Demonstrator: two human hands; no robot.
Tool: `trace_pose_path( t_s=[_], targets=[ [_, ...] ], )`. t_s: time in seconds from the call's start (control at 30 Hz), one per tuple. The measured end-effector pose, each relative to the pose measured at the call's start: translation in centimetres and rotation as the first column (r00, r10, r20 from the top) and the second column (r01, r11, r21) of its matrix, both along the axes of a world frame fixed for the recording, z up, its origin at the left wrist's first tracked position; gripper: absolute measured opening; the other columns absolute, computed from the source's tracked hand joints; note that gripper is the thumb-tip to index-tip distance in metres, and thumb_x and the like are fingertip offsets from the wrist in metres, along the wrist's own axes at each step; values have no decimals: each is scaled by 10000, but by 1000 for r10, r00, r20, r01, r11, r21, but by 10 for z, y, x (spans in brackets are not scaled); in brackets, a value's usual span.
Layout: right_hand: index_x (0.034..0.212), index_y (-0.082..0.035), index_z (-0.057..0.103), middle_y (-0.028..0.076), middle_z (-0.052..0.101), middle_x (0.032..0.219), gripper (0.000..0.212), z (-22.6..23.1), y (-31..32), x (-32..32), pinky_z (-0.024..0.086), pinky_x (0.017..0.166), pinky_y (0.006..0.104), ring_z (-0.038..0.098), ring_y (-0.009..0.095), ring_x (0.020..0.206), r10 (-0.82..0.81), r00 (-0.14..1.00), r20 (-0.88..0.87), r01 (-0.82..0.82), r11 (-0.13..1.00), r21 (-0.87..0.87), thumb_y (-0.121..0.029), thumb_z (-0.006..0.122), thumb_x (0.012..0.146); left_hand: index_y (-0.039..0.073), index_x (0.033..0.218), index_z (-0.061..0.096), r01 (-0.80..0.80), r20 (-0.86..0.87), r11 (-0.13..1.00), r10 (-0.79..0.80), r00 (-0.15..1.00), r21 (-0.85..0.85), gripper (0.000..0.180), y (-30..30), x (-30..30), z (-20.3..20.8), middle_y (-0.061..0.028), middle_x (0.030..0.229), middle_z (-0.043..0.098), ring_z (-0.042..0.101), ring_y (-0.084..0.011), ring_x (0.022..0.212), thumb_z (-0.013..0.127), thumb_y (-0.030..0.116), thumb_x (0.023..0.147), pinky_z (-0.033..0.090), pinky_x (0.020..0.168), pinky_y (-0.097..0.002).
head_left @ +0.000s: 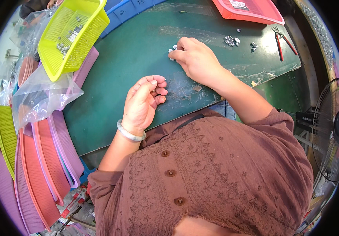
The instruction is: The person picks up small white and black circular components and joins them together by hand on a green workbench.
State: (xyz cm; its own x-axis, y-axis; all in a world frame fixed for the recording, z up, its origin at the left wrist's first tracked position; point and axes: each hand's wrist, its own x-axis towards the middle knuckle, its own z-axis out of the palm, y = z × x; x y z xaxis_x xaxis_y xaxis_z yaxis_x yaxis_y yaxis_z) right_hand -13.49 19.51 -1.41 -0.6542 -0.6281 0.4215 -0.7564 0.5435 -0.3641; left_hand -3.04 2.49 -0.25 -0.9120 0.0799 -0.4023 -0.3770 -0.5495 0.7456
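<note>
Several small grey parts (175,47) sit on the green table (110,74) at the fingertips of the right hand (199,59). That hand is palm-down, thumb and forefinger drawn together right at the parts; from where I stand I can't tell whether one is pinched between them. The left hand (141,100) hangs nearer the person's body, palm turned inward, its fingers loosely curled and the thumb close to the forefinger. A tiny pale speck shows by that forefinger's tip, too small for me to make out, so I can't say whether it is held. A pale bangle (131,134) circles the left wrist.

To the right of the right hand lie a pile of grey parts (231,40), a smaller cluster (253,47) and one single part (238,30). Beyond these, red-handled pliers (279,48) rest with their handles spread, just below a red tray (252,17) at the far edge. On the left, a lime basket (82,45) holds more grey parts, with a clear bag (45,94) beneath its near corner and stacked pink and purple baskets (51,155) nearer the person. A fan (326,129) stands at far right.
</note>
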Motion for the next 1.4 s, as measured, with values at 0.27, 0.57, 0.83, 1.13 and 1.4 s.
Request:
trace_pose_path(
  t_s=[0.27,0.57,0.83,1.13,1.4],
  targets=[
    [789,-75,642,74,519,827,119,-2,-3,-5,425,721,338,502,240,830,94,995,-29,-96,994,-46,-76,552,712,1,1015,547,0,3,996,0,1000,-94,200,1,0,1,-53,872,580,539,-119,747,494,115,859,447,638,-226],
    [808,-35,599,77,555,833,84,24,-6,22,444,709,342,532,269,806,329,920,214,-229,892,-389,-52,611,726,25,938,564,-10,-12,998,10,1000,-62,134,5,-4,3,-26,776,562,505,-90,644,529,132,866,407,547,-199],
    [840,-16,605,75,572,799,91,14,-7,28,454,617,274,567,184,713,399,840,368,-155,826,-542,-22,612,750,46,896,575,13,-19,993,-11,1000,113,95,1,-2,-2,-15,744,551,467,-79,607,534,125,863,374,518,-190],
    [807,-11,606,58,573,751,44,12,-7,33,439,613,259,553,156,692,369,832,414,-101,834,-542,-17,604,763,39,894,585,3,-18,996,-1,1000,91,104,2,0,-3,-15,739,549,466,-84,608,533,123,862,366,510,-191],
    [799,-8,584,55,570,762,28,11,-6,37,432,609,251,550,148,693,316,840,442,-67,867,-493,-10,588,772,26,892,580,-14,-17,1000,14,1000,-19,119,6,0,0,-12,716,546,460,-81,584,526,130,866,359,501,-191]
  ],
)
